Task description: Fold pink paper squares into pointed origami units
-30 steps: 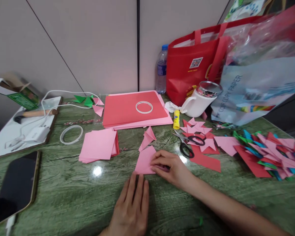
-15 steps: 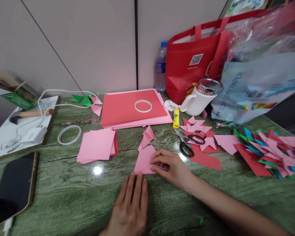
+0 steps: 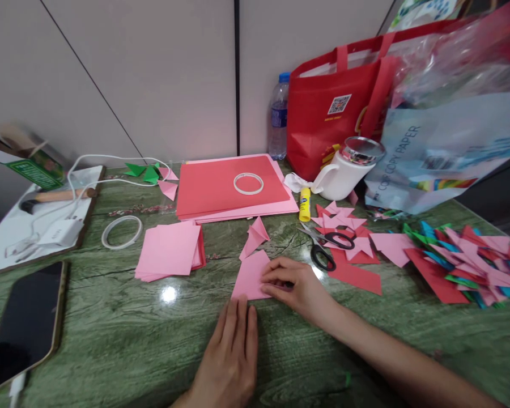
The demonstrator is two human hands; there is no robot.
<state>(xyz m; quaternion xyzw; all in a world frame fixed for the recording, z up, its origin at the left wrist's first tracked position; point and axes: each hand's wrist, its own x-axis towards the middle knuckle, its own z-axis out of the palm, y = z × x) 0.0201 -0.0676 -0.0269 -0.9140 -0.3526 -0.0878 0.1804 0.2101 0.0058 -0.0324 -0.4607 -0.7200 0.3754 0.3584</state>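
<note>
The mug (image 3: 344, 177) looks smooth, with a shiny metal top. Behind it, to the left, is a clear plastic bottle (image 3: 279, 116). In front are metal scissors (image 3: 320, 242) and, further left, dull pink paper (image 3: 250, 275).

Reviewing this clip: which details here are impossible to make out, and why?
All in the head view:
- Part of the right edge of the pink paper: hidden by the right hand.
- Forearm behind the left hand: cut off by the bottom edge.
- Right side of the red bag: behind the plastic bag.
- Print on the glue stick: too small.
</note>
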